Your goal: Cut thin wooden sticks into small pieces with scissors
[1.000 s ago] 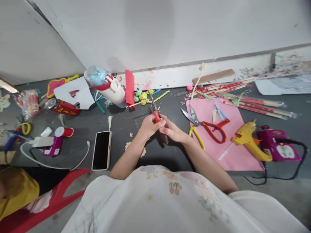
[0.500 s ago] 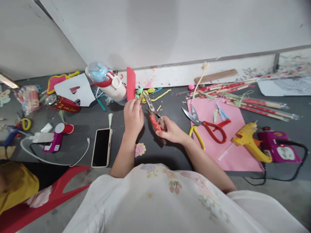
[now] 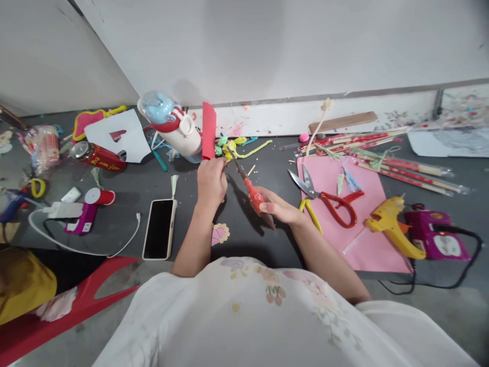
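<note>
My right hand (image 3: pixel 278 205) is wrapped round the red handle of a pair of shears (image 3: pixel 252 192), whose narrow grey blades point up and left. My left hand (image 3: pixel 212 184) is closed in a pinch close to the blade tips; whatever its fingers hold is hidden or too small to name. Beyond the blades lie yellow and green clay pieces (image 3: pixel 231 148) and a yellow twisted strand (image 3: pixel 260 148). Tiny pale stick offcuts (image 3: pixel 251 169) are scattered beside them. Near my left forearm rests a small pink piece with a pale bumpy edge (image 3: pixel 219 233).
Left stand a water bottle (image 3: pixel 179 135), a phone (image 3: pixel 159 229), a red can (image 3: pixel 99 156) and a thread spool (image 3: pixel 100 196). Right, red-handled scissors (image 3: pixel 338 206) and a yellow glue gun (image 3: pixel 393 224) lie on pink paper (image 3: pixel 367 255). Wrapped sticks (image 3: pixel 408 176) lie behind. Another person's yellow clothing (image 3: pixel 26 285) shows lower left.
The shears have turned in my right hand, so their blades now show edge-on and the handles look closer together. My left hand stays pinched near the tips. The view has shifted slightly.
</note>
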